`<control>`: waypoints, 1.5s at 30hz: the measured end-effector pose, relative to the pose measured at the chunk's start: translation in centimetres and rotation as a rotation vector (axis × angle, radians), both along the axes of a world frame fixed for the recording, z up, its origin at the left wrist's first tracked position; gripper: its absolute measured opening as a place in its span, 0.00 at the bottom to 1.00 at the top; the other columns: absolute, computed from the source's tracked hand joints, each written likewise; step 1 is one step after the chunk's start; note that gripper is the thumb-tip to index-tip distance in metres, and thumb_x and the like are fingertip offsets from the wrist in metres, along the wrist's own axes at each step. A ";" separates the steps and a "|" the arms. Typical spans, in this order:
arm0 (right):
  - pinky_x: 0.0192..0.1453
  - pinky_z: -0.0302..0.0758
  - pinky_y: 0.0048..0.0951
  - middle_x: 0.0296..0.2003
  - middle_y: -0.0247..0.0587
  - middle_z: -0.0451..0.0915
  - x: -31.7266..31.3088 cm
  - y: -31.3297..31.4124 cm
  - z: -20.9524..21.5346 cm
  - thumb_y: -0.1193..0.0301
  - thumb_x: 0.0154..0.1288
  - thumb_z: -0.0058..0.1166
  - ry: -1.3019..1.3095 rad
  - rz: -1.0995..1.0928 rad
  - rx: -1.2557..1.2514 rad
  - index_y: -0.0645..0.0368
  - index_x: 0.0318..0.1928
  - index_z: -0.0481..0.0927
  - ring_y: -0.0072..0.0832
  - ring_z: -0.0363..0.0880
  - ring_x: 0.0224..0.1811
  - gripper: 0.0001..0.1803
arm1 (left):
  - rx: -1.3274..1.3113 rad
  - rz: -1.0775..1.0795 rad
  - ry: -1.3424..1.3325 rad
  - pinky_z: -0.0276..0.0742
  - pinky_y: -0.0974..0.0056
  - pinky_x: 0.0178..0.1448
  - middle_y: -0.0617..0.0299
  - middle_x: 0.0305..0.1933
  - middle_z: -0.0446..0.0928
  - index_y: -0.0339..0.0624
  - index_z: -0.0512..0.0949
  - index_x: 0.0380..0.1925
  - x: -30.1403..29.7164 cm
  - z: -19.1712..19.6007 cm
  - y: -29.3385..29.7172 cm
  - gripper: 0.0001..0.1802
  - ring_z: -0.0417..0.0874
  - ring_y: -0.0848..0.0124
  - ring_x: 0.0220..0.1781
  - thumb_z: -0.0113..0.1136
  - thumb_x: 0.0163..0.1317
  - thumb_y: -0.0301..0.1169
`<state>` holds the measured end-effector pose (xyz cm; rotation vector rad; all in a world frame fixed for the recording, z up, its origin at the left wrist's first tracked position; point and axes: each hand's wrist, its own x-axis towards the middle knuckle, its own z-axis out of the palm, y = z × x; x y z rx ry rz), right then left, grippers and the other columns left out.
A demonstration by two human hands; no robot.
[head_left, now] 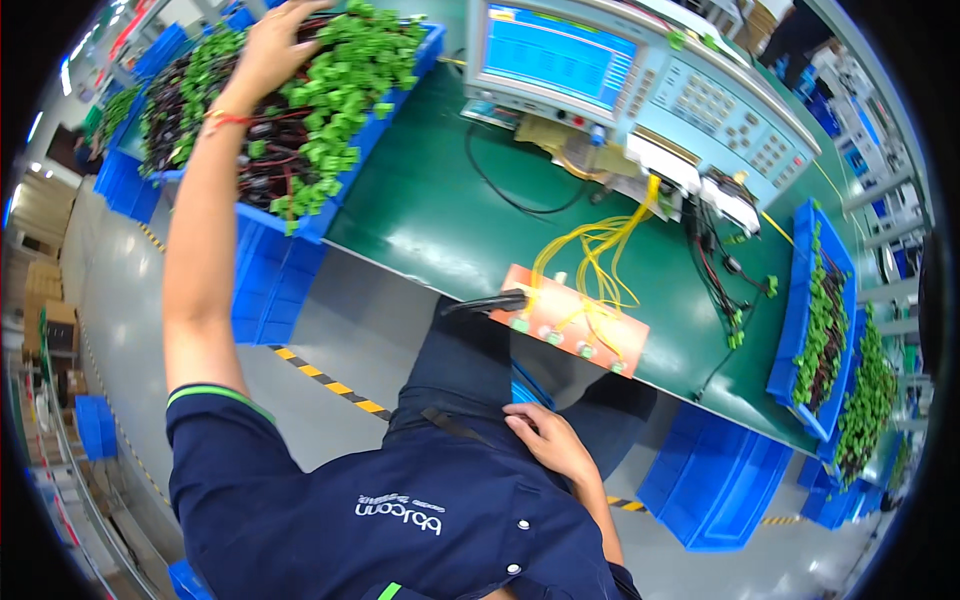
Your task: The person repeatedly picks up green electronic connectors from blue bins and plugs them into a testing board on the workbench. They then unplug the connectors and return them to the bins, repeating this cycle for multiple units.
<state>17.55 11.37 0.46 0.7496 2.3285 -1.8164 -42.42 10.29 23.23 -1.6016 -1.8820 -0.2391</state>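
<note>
At the bench's (400,215) left end, a blue bin (349,180) holds leads (335,90), many green ends toward its right wall, dark lengths trailing left. The left hand (275,45) is over them, fingers parted; whether it grips any, I cannot tell. The right hand (550,440) lies loosely curled at the lap. White lettering (400,512) marks the shirt (290,500). The bench top is green; striped tape (325,378) crosses the grey floor (330,420).

The green tabletop (400,220) looks smooth and glossy, the heaped connectors (345,85) plastic, the shirt (290,510) matt cloth.
</note>
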 end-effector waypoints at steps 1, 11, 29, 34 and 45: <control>0.53 0.78 0.36 0.47 0.50 0.83 -0.2 0.4 0.0 0.61 0.74 0.53 -0.016 0.007 -0.006 0.63 0.54 0.79 0.41 0.84 0.48 0.18 | -0.005 -0.061 -0.030 0.73 0.62 0.63 0.56 0.57 0.79 0.43 0.78 0.58 -1.4 -0.8 -0.5 0.19 0.79 0.65 0.57 0.58 0.68 0.29; 0.50 0.77 0.32 0.42 0.46 0.81 2.6 5.1 3.2 0.66 0.73 0.55 0.112 -0.118 0.123 0.62 0.55 0.79 0.36 0.83 0.44 0.16 | -0.043 -0.030 -0.437 0.63 0.63 0.72 0.53 0.61 0.75 0.33 0.74 0.59 -12.8 -3.7 -2.2 0.21 0.74 0.60 0.65 0.50 0.65 0.20; 0.51 0.77 0.33 0.43 0.46 0.81 26.8 37.1 13.6 0.73 0.70 0.55 -0.222 -0.829 1.090 0.53 0.58 0.80 0.34 0.81 0.42 0.17 | 0.110 0.047 -0.753 0.62 0.63 0.74 0.59 0.68 0.73 0.42 0.72 0.67 -1.6 -0.8 -5.3 0.24 0.72 0.67 0.69 0.55 0.72 0.34; 0.55 0.75 0.38 0.47 0.48 0.79 27.9 40.4 9.6 0.73 0.70 0.55 -0.268 -0.742 1.298 0.56 0.53 0.82 0.42 0.80 0.50 0.13 | 0.194 0.079 -1.031 0.61 0.63 0.75 0.58 0.67 0.74 0.39 0.73 0.65 11.3 -0.3 -8.7 0.25 0.71 0.69 0.70 0.55 0.73 0.39; 0.55 0.75 0.32 0.43 0.44 0.83 27.3 39.7 10.4 0.69 0.77 0.47 0.393 -1.410 1.390 0.66 0.45 0.80 0.31 0.81 0.46 0.12 | 0.596 0.045 -1.384 0.74 0.69 0.53 0.60 0.47 0.80 0.33 0.80 0.51 23.0 -8.6 -16.9 0.13 0.79 0.74 0.46 0.55 0.73 0.30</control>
